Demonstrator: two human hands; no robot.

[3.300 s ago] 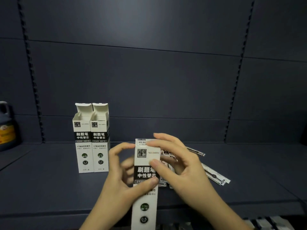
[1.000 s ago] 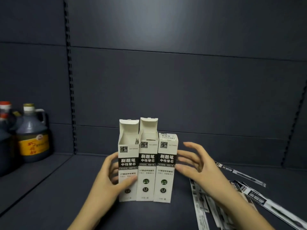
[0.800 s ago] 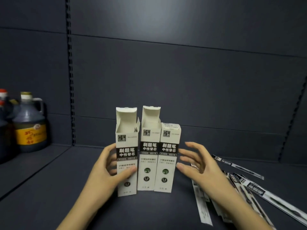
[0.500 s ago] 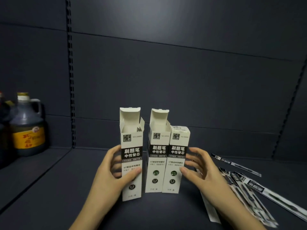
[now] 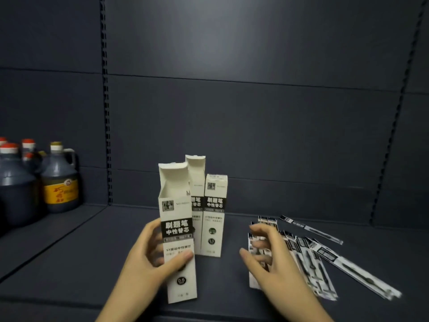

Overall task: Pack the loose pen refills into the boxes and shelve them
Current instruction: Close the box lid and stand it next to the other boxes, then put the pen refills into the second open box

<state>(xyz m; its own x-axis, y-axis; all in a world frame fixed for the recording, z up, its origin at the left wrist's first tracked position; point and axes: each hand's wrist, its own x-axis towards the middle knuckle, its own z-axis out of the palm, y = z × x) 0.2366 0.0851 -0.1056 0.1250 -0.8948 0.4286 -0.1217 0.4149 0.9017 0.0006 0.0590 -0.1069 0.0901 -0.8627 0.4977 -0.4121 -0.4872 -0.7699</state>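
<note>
My left hand point(image 5: 148, 259) grips a tall white-and-black refill box point(image 5: 177, 231) with its top flap open, held toward me near the shelf's front. Behind it stand a second open box point(image 5: 196, 182) and a closed box point(image 5: 214, 214), side by side and upright. Several loose packaged pen refills point(image 5: 308, 261) lie fanned out on the dark shelf point(image 5: 69, 256) to the right. My right hand point(image 5: 271, 259) hovers over the left end of the refills with fingers spread and loosely bent, holding nothing that I can see.
Dark sauce bottles point(image 5: 59, 180) with red and yellow caps stand at the shelf's left end. A slotted upright point(image 5: 105, 101) runs down the back panel. A single refill point(image 5: 311, 228) lies apart near the back right.
My left hand has pulled the open left box away from the other two, toward me. My right hand has left the closed box and moved right over the loose refills.
</note>
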